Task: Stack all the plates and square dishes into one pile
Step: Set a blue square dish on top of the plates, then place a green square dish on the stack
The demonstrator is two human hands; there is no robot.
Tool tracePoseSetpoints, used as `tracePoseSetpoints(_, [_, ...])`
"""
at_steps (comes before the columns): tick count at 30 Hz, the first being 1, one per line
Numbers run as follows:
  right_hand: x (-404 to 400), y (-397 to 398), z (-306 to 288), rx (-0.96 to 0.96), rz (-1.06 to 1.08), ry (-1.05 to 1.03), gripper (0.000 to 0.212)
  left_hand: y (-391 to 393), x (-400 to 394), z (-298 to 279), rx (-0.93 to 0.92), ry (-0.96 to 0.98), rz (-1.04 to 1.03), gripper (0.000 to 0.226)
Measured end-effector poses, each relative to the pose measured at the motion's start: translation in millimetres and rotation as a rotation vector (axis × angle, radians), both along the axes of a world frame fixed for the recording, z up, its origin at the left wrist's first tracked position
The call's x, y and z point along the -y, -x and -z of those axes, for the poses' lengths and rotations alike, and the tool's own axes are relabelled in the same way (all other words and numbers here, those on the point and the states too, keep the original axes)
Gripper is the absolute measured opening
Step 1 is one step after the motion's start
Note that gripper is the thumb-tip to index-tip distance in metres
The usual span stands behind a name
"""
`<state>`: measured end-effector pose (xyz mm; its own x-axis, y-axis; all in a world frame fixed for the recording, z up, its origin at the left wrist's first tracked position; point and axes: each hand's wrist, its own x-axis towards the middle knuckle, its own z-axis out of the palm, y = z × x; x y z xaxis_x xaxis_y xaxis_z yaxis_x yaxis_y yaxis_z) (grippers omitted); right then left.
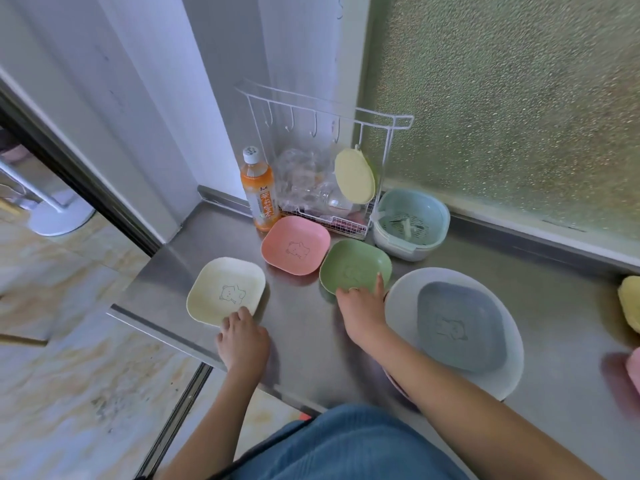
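A steel surface (304,341) carries everything. The white plate (415,292) holds the blue dish (460,327). The pink dish (295,244) lies apart. The right hand (362,311) grips the green dish (353,263) at its near rim; the left hand (242,337) seems to pinch the cream dish (225,289), its grip partly hidden.

Soft daylight through the frosted window (502,109), faint steel glare, blurred, wide-angle-bent edges.

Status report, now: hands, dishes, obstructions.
Left hand grips cream dish. Right hand grips green dish. Blue dish on white plate. Nothing blocking.
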<state>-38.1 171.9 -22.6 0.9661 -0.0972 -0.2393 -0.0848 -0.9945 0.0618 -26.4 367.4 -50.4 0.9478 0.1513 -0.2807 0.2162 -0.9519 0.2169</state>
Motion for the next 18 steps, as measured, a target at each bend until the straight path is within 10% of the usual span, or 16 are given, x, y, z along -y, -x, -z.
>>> tracePoseSetpoints(18, [4,-1,-9,0.31,0.072,-0.269,0.015,-10,33,-9,0.346,0.133,0.158,0.013])
